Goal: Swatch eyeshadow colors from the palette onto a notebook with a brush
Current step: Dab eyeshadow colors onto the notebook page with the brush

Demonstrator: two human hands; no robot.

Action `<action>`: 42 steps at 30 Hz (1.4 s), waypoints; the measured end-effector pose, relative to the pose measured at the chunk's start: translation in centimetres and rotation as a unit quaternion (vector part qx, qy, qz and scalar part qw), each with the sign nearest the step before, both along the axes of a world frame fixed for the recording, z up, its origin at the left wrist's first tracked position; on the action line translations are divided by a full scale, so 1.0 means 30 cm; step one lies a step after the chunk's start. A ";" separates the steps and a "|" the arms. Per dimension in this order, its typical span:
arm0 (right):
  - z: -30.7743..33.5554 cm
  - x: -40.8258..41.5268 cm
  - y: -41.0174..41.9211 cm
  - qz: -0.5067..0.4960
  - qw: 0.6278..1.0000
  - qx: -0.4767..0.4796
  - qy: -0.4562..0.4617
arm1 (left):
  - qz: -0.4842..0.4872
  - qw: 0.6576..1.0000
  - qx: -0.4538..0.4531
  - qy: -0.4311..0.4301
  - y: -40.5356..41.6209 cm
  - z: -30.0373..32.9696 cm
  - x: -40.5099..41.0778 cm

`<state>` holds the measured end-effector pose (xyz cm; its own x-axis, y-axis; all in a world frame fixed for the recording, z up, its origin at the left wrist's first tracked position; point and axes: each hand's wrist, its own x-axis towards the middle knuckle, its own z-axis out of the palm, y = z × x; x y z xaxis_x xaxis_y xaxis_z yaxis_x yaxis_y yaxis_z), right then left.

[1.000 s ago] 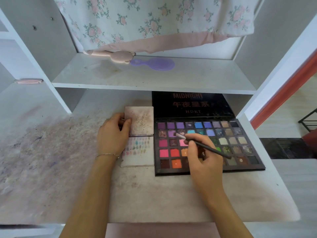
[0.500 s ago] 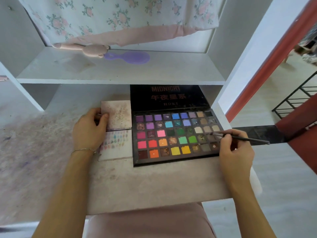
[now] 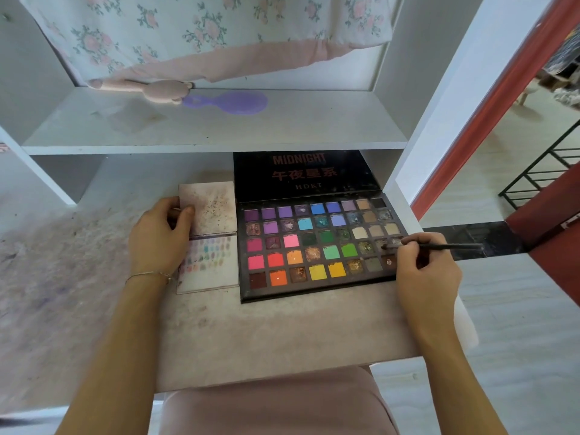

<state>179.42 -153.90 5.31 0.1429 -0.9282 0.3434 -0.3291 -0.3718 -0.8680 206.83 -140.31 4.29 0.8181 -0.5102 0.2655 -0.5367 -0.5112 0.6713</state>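
palette [image 3: 317, 243] beside notebook [image 3: 208, 237], under shelf [image 3: 213, 130]

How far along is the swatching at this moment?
Partly done: the notebook already carries rows of small color dabs on its lower page. In hand: the right hand holds the brush, tip at the palette's right-side pans; the left hand steadies the notebook. Left: carrying this color over.

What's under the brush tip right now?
The brush tip rests over a dull brownish pan at the palette's right end. The right hand covers the pans just beside it.
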 end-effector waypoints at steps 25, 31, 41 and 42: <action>0.019 0.282 0.220 0.268 0.962 0.046 -0.016 | -0.005 1.000 -0.013 0.014 0.000 -0.014 0.008; 0.011 0.365 0.247 0.295 0.954 0.005 0.054 | -0.004 1.000 -0.012 0.011 0.001 -0.017 0.017; 0.003 0.371 0.250 0.297 0.950 -0.002 0.096 | -0.003 1.000 -0.007 0.010 0.001 -0.023 0.023; 0.003 0.371 0.250 0.297 0.949 -0.001 0.103 | -0.002 1.000 -0.007 0.011 0.000 -0.023 0.022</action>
